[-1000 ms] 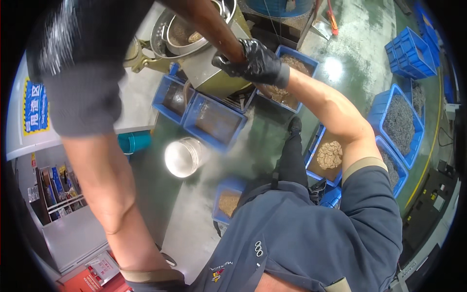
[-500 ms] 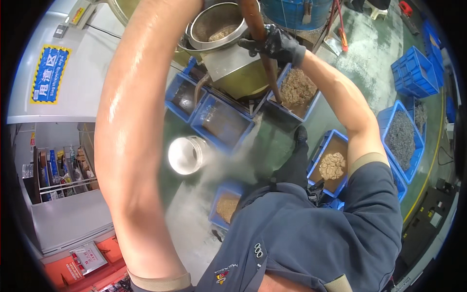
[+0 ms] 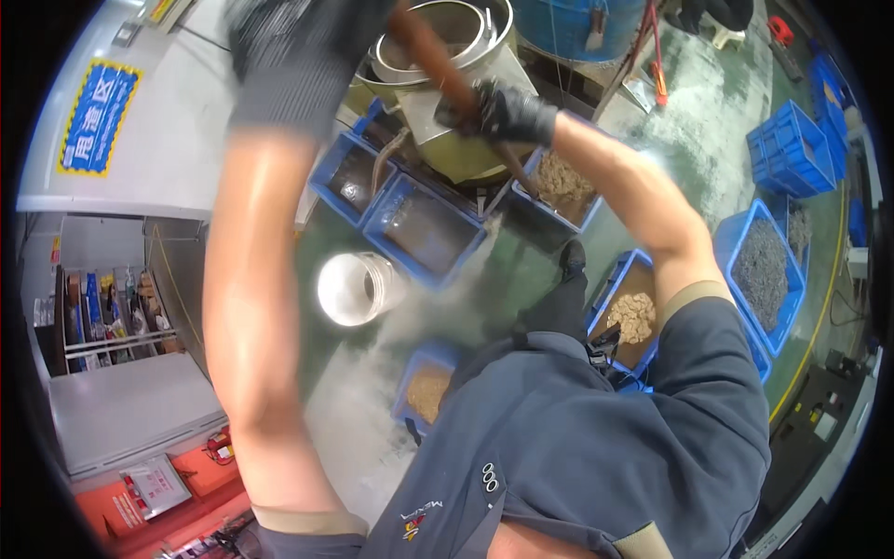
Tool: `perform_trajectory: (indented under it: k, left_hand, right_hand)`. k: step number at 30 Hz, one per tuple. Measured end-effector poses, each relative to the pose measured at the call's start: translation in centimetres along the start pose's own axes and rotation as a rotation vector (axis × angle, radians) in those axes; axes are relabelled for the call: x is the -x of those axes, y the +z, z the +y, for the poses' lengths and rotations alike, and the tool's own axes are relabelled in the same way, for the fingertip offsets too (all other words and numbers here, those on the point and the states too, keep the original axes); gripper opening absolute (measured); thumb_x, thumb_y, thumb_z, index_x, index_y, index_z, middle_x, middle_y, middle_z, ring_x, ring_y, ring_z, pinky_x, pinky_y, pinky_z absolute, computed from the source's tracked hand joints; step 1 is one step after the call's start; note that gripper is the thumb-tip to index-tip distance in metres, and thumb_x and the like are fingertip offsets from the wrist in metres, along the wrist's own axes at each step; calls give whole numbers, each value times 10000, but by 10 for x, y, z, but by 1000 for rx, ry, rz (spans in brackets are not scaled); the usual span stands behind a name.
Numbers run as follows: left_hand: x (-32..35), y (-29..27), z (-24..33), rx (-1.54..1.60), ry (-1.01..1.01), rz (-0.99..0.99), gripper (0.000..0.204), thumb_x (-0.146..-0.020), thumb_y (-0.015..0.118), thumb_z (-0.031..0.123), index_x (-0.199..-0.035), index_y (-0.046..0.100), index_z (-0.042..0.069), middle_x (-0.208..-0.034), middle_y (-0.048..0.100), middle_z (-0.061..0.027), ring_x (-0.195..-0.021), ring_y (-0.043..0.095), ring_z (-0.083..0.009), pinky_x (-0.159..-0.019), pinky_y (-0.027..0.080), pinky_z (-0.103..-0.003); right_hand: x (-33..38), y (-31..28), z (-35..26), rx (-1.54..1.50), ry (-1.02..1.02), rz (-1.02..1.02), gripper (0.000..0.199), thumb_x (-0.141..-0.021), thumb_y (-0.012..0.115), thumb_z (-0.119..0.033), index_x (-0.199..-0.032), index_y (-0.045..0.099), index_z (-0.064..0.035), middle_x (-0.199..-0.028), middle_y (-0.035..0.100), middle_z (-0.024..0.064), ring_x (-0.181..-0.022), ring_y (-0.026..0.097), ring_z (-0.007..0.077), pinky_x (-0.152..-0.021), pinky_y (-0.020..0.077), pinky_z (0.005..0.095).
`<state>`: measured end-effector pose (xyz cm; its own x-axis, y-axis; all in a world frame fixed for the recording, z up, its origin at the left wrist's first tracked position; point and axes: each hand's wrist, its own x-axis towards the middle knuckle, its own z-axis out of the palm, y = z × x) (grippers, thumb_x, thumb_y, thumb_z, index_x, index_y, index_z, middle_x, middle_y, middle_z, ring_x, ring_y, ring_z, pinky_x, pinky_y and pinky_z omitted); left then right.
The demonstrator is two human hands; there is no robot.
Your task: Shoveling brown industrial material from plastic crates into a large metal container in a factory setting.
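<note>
A long tool with a brown wooden handle (image 3: 436,63) slants from the upper middle down toward a blue bin (image 3: 585,224) of wet brown lumps (image 3: 563,179). Its thin lower end reaches the near left side of that bin; the tool's head cannot be made out. My right hand (image 3: 498,114), in a black glove, is wrapped round the handle partway down. Higher up, my left hand (image 3: 307,51), also gloved and smeared by motion, closes at the handle's top end. Just beyond the tool stands a round metal vessel (image 3: 466,154) with an open, ringed mouth.
A white bucket (image 3: 349,291) stands on the floor beside two blue bins of dark liquid (image 3: 424,224). Near my legs are blue bins of brown material (image 3: 643,340). At right, another bin holds grey shavings (image 3: 764,270). A blue drum (image 3: 531,23) stands at the back.
My left hand has come down into view from beyond the top edge. The handle's upper part has swung left, and my right hand has moved slightly left and down with it.
</note>
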<state>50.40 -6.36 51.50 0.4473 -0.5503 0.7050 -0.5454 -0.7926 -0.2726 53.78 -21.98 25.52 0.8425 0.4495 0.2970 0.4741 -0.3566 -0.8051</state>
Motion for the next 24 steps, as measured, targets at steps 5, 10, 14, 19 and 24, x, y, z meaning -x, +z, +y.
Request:
perform_trajectory:
  k: [5,10,14,19,24]
  left_hand:
    - [-22,41,-2,107,-120,148,260,-861,523,269,-952,676,79,-1000,669,-179,-913,639,-326,-798,494,-428]
    - [66,-4,12,16,-90,263,212,-895,552,113,-1026,657,-15,-992,686,-172,-899,671,-258,-780,531,-371]
    - [165,-89,34,180,-346,-123,160,-904,540,2,-963,670,-72,-883,694,-161,-780,663,-260,-738,528,-361]
    - [278,-127,43,126,-573,-296,201,-914,485,-4,-910,684,-29,-870,696,-134,-737,649,-265,-696,516,-348]
    - [370,-139,46,120,-855,-493,154,-907,522,34,-952,669,36,-904,679,-124,-793,643,-300,-728,513,-403]
  right_hand:
    - [-5,-18,6,-47,156,-13,204,-920,620,-212,-1011,673,-38,-784,660,46,-706,613,98,-652,504,261]
    - [39,63,-21,-198,-61,-94,340,-788,726,-271,-1083,659,-115,-1006,682,124,-871,667,236,-753,529,384]
    - [79,172,27,-541,11,-161,422,-739,688,-112,-1151,599,-104,-1111,629,128,-970,624,240,-797,506,370]
    - [108,220,-20,-104,-192,-194,439,-633,715,-103,-1053,594,-141,-938,620,129,-877,620,355,-751,500,455]
    - [132,297,-9,-128,-104,-311,304,-691,674,-132,-989,633,-174,-837,626,86,-817,624,321,-686,492,463]
